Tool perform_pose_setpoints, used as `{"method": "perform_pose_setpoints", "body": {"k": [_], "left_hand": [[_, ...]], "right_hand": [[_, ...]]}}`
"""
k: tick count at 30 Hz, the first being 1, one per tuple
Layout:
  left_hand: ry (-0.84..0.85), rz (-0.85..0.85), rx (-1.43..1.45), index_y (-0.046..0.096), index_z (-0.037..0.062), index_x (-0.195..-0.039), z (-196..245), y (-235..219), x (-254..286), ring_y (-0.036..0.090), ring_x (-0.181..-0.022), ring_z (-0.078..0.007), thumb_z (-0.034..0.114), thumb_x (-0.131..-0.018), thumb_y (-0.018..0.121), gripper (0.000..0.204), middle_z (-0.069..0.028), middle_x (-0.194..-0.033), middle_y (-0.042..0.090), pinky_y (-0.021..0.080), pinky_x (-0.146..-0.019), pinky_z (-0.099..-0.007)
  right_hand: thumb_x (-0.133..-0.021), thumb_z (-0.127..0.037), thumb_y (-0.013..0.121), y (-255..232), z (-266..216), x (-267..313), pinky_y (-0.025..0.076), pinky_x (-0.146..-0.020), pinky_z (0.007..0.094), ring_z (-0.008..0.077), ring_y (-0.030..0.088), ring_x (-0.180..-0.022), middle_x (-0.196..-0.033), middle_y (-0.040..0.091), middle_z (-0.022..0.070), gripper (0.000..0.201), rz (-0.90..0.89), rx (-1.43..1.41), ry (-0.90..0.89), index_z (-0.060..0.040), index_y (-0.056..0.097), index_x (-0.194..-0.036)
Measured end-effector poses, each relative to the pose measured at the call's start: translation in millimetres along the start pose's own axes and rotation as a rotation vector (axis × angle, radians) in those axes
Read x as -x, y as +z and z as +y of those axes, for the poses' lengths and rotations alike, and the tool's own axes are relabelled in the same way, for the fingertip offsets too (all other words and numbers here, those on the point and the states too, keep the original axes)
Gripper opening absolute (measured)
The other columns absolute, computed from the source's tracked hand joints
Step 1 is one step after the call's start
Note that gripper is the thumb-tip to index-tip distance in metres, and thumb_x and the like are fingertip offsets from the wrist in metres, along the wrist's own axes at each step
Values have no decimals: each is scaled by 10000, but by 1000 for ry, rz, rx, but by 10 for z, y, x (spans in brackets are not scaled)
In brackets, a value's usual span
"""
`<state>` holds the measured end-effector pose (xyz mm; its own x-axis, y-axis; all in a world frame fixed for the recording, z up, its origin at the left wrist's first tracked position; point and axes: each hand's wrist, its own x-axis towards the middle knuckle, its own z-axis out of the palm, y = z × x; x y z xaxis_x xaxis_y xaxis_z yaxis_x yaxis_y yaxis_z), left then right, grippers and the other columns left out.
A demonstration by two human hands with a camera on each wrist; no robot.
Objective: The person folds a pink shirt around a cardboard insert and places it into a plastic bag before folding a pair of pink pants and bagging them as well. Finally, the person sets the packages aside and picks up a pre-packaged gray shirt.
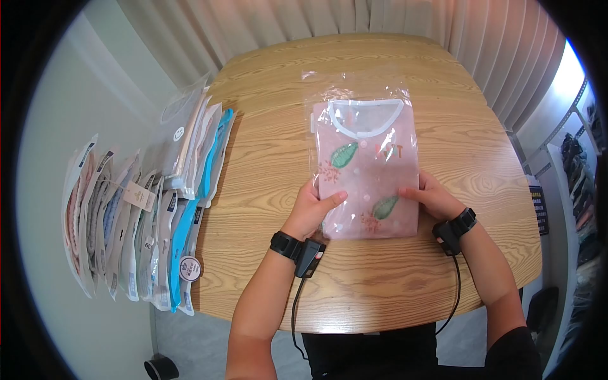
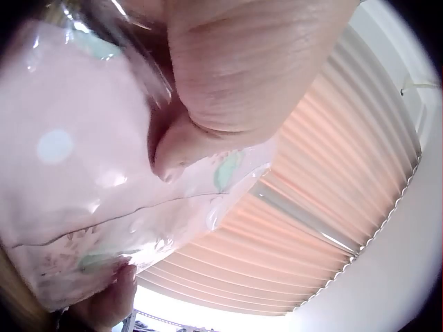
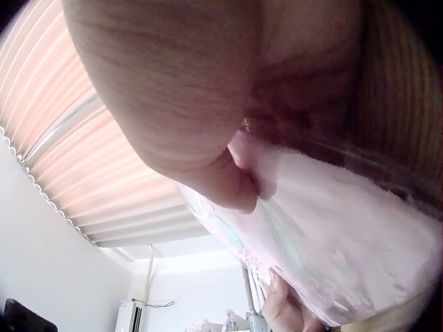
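Note:
A folded pink garment in a clear plastic bag (image 1: 364,171) has a white neckline, green leaf shapes and dots. My left hand (image 1: 309,209) grips its left edge, thumb on top, fingers hidden beneath. On the right edge my right hand (image 1: 436,197) holds it the same way. The left wrist view shows the left hand (image 2: 235,76) with its thumb on the shiny plastic over the pink cloth (image 2: 69,166). From the right wrist, the right hand (image 3: 173,90) presses its thumb on the bag (image 3: 346,228).
On the left of the wooden table (image 1: 266,285) stands a row of bagged garments (image 1: 114,228), with more bags (image 1: 183,145) stacked behind and a round label (image 1: 190,268). Curtains (image 1: 278,22) hang beyond the table. A rack with dark items (image 1: 575,171) is at the right.

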<state>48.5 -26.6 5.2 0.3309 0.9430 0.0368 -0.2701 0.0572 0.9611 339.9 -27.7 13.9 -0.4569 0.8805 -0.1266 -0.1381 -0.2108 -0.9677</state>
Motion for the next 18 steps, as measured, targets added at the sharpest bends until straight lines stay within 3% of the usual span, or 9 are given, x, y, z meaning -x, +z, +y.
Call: {"method": "perform_pose_setpoints", "body": {"k": [5,6,7,9,10,13,16,17,18], "left_hand": [[-66,24,-49,471,9,-1347,54,39,33,608,-1067,-135,23,-874,701,526,-79,-1209,635,493,-933,-296],[-31,-3,-41,445,16,-1383,10,24,30,597,-1110,-159,161,-952,625,489,-101,-1272,600,491,-954,-313],[-18,-9,-42,445,16,-1383,-35,25,1,597,-1110,-159,161,-952,625,489,-101,-1272,600,491,-954,-313],[11,-19,395,435,28,-1402,-31,-24,-52,579,-1161,-202,341,-1016,489,500,-135,-1356,536,482,-983,-366],[-48,73,418,468,44,-1362,7,-53,-40,560,-1198,-255,435,-1033,373,520,-157,-1406,485,473,-1000,-415],[-211,91,484,504,58,-1302,-29,-452,-161,571,-1181,-288,424,-1029,404,467,-160,-1363,521,476,-999,-422],[-217,152,202,553,89,-1188,554,-878,-287,629,-1032,-259,366,-995,527,338,-97,-1110,612,524,-880,-390],[-93,70,62,575,97,-1140,795,-1136,-342,639,-996,-231,328,-990,538,278,-70,-1039,626,534,-845,-381],[-55,273,-228,585,81,-1124,1223,-1111,-302,636,-964,-195,242,-971,553,224,-68,-1020,624,532,-835,-355]], "right_hand": [[-916,-169,680,8,41,-32,453,-986,319,147,567,-1140,-1264,607,62,470,-8,27,-10,-9,516,-1327],[-919,-156,674,-21,64,-35,458,-983,318,149,572,-1135,-1265,608,65,456,-15,-23,3,-9,521,-1324],[-922,-143,667,-68,73,-13,464,-979,318,150,578,-1130,-1265,609,68,443,-14,-70,10,-9,526,-1320],[-926,-124,656,-117,117,-13,469,-979,318,152,580,-1131,-1268,608,70,438,-15,-94,4,-10,521,-1327],[-930,-106,645,-127,107,-19,474,-978,318,153,582,-1132,-1270,607,72,434,-18,-125,14,-10,515,-1334],[-934,-76,629,-86,68,11,477,-985,319,156,580,-1142,-1273,604,76,437,-3,-192,7,-10,502,-1347],[-920,-45,634,-79,77,4,491,-967,330,172,592,-1124,-1249,609,87,423,22,-194,19,-1,506,-1321],[-920,-45,634,-84,83,2,491,-967,330,172,592,-1124,-1249,609,87,423,14,-204,15,-1,506,-1321],[-919,-45,635,-87,86,-3,488,-969,331,170,592,-1117,-1251,607,86,429,9,-195,10,-2,502,-1325]]}}
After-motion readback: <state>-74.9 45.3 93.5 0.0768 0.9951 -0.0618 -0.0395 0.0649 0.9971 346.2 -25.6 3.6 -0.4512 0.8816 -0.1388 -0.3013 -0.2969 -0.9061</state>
